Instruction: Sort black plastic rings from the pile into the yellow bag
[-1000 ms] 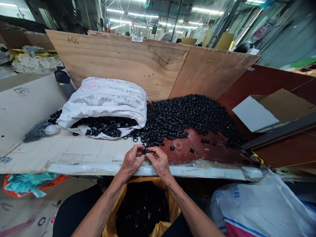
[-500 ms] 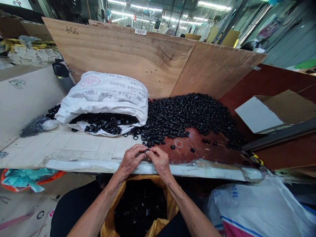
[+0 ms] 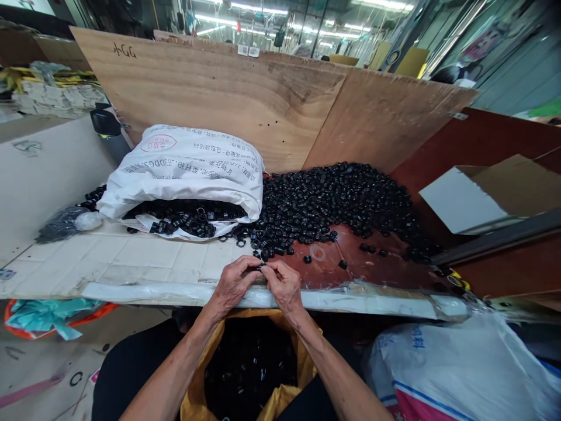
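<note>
Close together over the table's front edge, my left hand point(image 3: 234, 282) and my right hand point(image 3: 284, 282) pinch one small black part point(image 3: 259, 267) between their fingertips. Fingers cover most of it, so its exact shape is hard to make out. Just beyond the fingertips begins a large heap of small black ring-like parts point(image 3: 337, 199). To its left lies a white woven sack point(image 3: 184, 158), its mouth facing me and more black parts spilling out. Below my forearms, a yellow bag point(image 3: 197, 380) stands open between my legs, holding many black parts.
Wooden boards point(image 3: 210, 88) wall off the table's back. An open cardboard box point(image 3: 464, 199) stands at the right, above a dark metal bar. A white bag point(image 3: 456, 356) sits low at the right, an orange-rimmed basket point(image 3: 13, 327) low at the left.
Both hands stay nearly in place, still pinching the small black part, with slight finger movement. The camera view has shifted a little.
</note>
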Demonstrator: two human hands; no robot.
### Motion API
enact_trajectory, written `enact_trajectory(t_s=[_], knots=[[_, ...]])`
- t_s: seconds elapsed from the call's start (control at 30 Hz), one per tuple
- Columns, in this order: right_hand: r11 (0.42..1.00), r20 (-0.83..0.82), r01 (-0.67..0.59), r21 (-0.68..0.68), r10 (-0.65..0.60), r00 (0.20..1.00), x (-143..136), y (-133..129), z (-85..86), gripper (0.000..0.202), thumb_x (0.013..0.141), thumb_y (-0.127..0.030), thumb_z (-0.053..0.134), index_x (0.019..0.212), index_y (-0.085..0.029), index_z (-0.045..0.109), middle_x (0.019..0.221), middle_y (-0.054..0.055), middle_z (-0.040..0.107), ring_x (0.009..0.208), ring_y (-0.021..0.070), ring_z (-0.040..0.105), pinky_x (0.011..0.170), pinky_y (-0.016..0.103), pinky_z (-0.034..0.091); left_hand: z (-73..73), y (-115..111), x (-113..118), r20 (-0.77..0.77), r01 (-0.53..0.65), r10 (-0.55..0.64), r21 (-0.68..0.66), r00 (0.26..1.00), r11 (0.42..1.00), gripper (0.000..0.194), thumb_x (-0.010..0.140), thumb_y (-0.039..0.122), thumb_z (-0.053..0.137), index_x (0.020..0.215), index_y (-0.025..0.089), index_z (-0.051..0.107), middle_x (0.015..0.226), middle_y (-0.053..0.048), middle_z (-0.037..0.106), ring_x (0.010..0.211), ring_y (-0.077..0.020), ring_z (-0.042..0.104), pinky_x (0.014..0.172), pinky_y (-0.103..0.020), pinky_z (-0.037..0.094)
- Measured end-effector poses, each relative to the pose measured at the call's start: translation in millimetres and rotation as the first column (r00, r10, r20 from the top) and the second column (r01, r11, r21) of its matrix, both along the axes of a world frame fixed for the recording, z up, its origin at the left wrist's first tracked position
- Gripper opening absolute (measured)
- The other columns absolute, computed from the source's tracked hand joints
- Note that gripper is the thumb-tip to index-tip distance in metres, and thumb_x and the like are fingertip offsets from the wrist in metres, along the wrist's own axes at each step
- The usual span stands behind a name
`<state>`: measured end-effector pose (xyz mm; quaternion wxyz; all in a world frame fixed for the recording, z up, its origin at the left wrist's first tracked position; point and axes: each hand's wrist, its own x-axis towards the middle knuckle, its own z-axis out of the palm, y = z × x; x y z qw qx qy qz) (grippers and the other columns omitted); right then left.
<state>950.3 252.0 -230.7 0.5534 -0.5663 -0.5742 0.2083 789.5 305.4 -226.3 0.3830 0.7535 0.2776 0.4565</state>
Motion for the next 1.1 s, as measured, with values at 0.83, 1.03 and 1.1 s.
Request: enact_trajectory(t_s=[0.83,1.03,1.1], knots=[[0.966,-0.146,-0.061,-0.25,0.025,0.989,-12,-36,21.9,0.027,0.089,-0.045,0.062,0.083,-0.019,0.062,0.066,-0.002,0.058,0.05,0.0123,0.052,0.048,0.023,0.041,-3.2,-38,-9,-0.007,-0.002,0.002,-0.058,1.0,0.998,0.017,0.093,0.022,0.06,0.108,0.021,0.069,0.108,-0.006,0.073,0.103,-0.0201,0.069,0.094,-0.033,0.054],[0.978,-0.166,-0.12,-0.169,0.092,0.982,-21,-52,23.1,0.019,0.091,-0.038,0.058,0.087,-0.02,0.06,0.068,-0.002,0.057,0.053,0.0124,0.058,0.052,0.022,0.045,-9.9,-54,-13,0.038,-0.031,0.044,-0.307,0.998,0.951,0.015,0.091,0.029,0.067,0.102,0.02,0.069,0.1,-0.004,0.073,0.093,-0.0199,0.07,0.085,-0.031,0.058],[0.965,-0.259,-0.147,-0.216,0.088,0.962,-23,-54,23.5,0.019,0.088,-0.039,0.061,0.09,-0.02,0.058,0.065,-0.004,0.056,0.052,0.0123,0.057,0.052,0.022,0.044,-11.4,-56,-15,0.012,-0.058,0.062,-0.196,0.998,0.979,0.014,0.092,0.027,0.064,0.104,0.022,0.07,0.104,-0.005,0.073,0.099,-0.0206,0.069,0.089,-0.033,0.057]])
